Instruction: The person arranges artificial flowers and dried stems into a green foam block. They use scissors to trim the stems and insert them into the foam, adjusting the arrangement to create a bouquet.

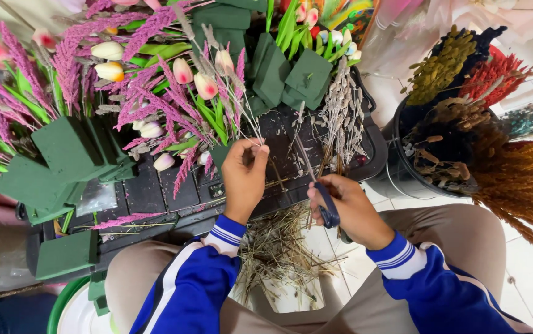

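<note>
My left hand (245, 174) pinches a thin dried stem (249, 120) that stands in a small green foam block (220, 154) among pink plumes and tulips. My right hand (353, 210) grips dark-handled scissors (325, 201), blades pointing up toward a bunch of pale dried sprigs (340, 117). Both sleeves are blue with white stripes. A heap of cut stem trimmings (275, 247) lies on the floor between my knees.
A black tray table (155, 192) carries green floral foam blocks (68, 151) and artificial flowers. More foam blocks (291, 74) sit at the back. A black bucket (402, 179) on the right holds orange, red and brown dried grasses. White tiled floor lies below.
</note>
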